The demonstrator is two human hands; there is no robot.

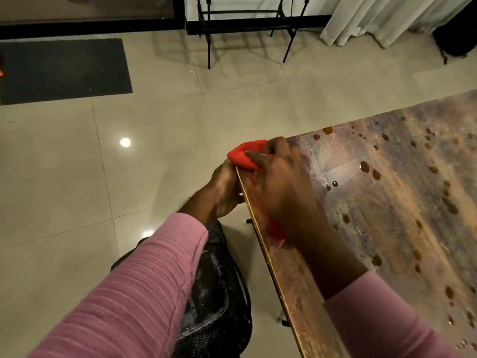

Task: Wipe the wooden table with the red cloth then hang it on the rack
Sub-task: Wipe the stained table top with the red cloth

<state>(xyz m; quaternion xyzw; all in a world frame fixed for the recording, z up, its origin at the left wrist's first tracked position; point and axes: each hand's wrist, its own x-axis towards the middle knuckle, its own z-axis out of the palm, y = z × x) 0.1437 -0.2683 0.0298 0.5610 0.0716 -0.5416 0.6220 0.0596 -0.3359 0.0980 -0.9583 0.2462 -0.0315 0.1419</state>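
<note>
The red cloth (245,155) lies bunched at the wooden table's (387,202) near left corner, partly over the edge. My right hand (281,187) lies on top of it with fingers curled over the cloth, pressing it onto the wood; more red shows under my wrist. My left hand (223,189) is beside the table edge, just below the top, touching the cloth's overhanging part from underneath; its fingers are hidden. Several brown droplets dot the tabletop to the right of my hands. A black metal rack (247,27) stands on the floor at the far side.
A black mesh chair (216,293) sits below my left arm against the table edge. Beige tiled floor (154,151) spreads left. A dark mat (64,71) lies far left, white curtains (387,19) hang at the top right.
</note>
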